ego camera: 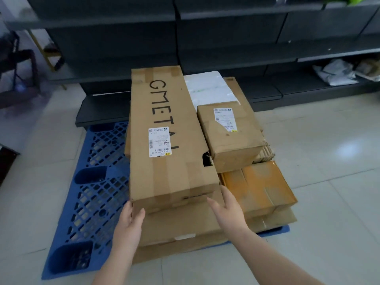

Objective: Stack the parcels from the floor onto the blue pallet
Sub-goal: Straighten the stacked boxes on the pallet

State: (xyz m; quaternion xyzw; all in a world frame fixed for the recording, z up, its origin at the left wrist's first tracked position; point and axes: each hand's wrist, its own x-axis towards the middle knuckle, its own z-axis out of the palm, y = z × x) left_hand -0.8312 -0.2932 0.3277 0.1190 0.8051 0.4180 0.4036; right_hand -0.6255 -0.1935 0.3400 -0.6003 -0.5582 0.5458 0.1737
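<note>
A long brown carton [166, 128] printed with black letters lies lengthwise on top of other cardboard parcels on the blue pallet [90, 182]. My left hand [130, 219] touches the carton's near left corner, fingers apart. My right hand [228, 208] is open at the near right corner, fingers spread, just touching or a little off it. To the right sit a smaller labelled box [230, 134], a white parcel [209, 87] behind it, and an orange-taped box [261, 186] in front. A flatter carton [181, 225] lies under the long one.
Dark grey shelving [226, 38] runs along the back, with plastic-wrapped items [337, 73] on a low shelf at right. A dark chair [16, 58] stands at far left. Pale tiled floor [329, 161] surrounds the pallet, whose left half is bare grid.
</note>
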